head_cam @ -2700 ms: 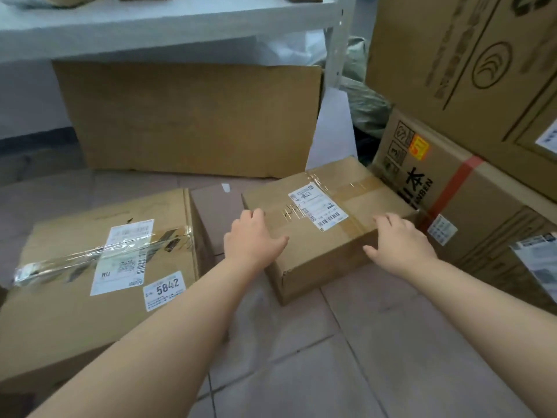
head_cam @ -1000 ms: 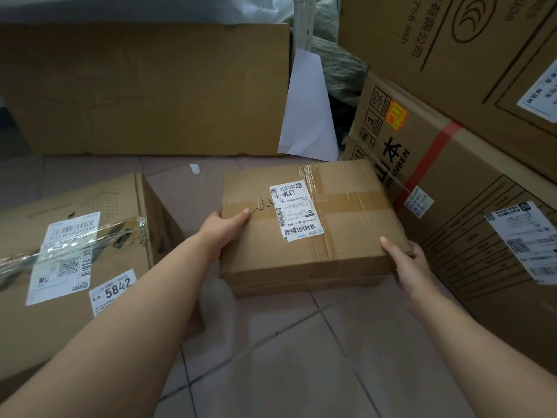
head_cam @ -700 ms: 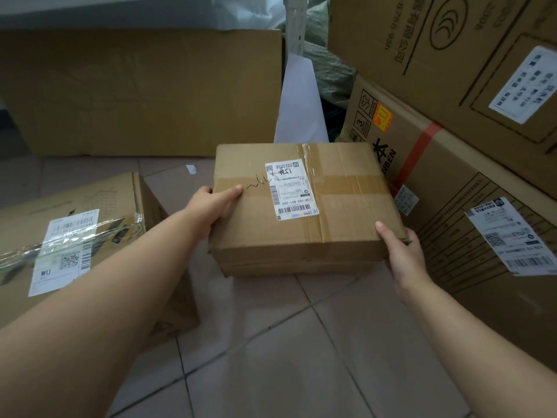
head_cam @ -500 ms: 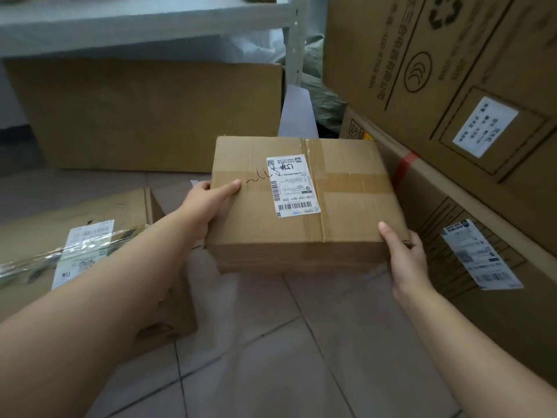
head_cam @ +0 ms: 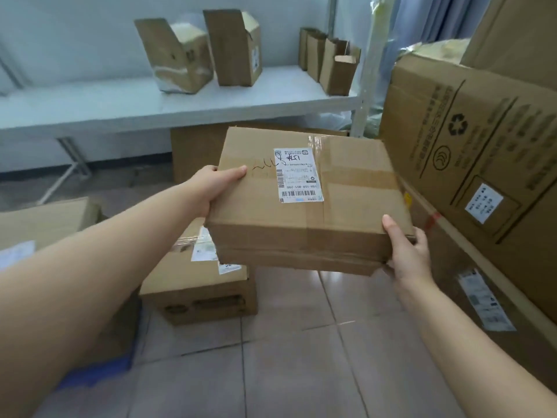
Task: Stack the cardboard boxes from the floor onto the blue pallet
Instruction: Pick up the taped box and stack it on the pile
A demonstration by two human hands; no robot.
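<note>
on held box (head_cam: 346, 212): label (head_cam: 298, 175) "15h-159-801-290"

The taped cardboard box (head_cam: 304, 200), which sat on the floor (head_cam: 301, 357) beside the large boxes on the right, is now lifted clear of the tiles. The left hand (head_cam: 215, 184), earlier flat on its top, now grips its left edge; the right hand (head_cam: 407, 251) now clasps the near right corner. The shelf (head_cam: 168, 101) and its small boxes have come into view.
</note>
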